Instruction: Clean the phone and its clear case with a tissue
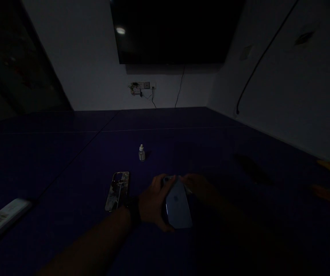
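Observation:
My left hand (pixel 155 201), with a dark band on its wrist, grips a light blue smartphone (pixel 178 205) along its left side. The phone's back faces up, and the thumb lies over the camera corner. At the phone's upper right edge is my right hand (pixel 197 184), its fingers bent together. A small pale scrap (pixel 188 190) shows beneath those fingers; its kind is too dark to tell. To the left of my left hand lies a patterned phone case (pixel 118 191). Beyond the hands a small dropper bottle (pixel 142 153) with a white cap stands upright.
The dark blue table (pixel 75 230) reaches to the wall. A white power strip (pixel 4 220) lies at the left. Dim dark and orange items (pixel 328 193) lie at the right. A large screen (pixel 176 30) hangs above wall sockets (pixel 146 85) with cables.

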